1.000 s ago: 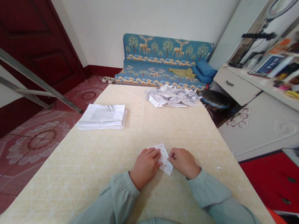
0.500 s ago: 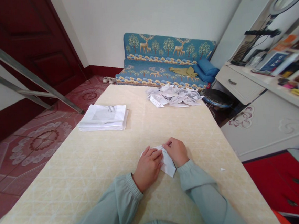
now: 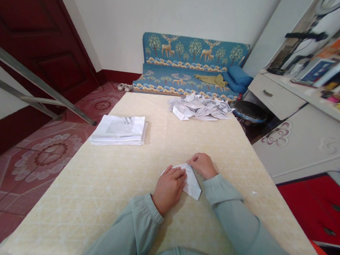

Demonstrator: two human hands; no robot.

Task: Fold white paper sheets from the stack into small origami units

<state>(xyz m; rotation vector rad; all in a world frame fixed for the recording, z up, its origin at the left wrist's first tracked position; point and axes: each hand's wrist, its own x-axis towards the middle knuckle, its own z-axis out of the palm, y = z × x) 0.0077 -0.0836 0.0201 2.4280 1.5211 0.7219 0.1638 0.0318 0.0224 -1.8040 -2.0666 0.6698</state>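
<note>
A folded sheet of printed paper (image 3: 192, 186) lies on the table in front of me, with a pointed corner toward me. My left hand (image 3: 170, 186) rests on its left part, fingers stretched out and lying flat, covering much of it. At the paper's upper right edge, my right hand (image 3: 203, 165) is closed, thumb and forefinger pinching the corner. The paper's far left side is mostly hidden under my left hand.
A stack of white paper (image 3: 119, 130) lies at the table's left. Toward the far edge is a heap of folded papers (image 3: 200, 107). A small paper scrap (image 3: 254, 192) lies on the cream tablecloth (image 3: 106, 211). Beyond stand a blue sofa (image 3: 180, 69) and, at right, a white cabinet (image 3: 306, 144).
My right hand has shifted slightly up and right along the paper's edge, showing more of the printed surface. The left hand stays on the paper. The whole view has shifted a little.
</note>
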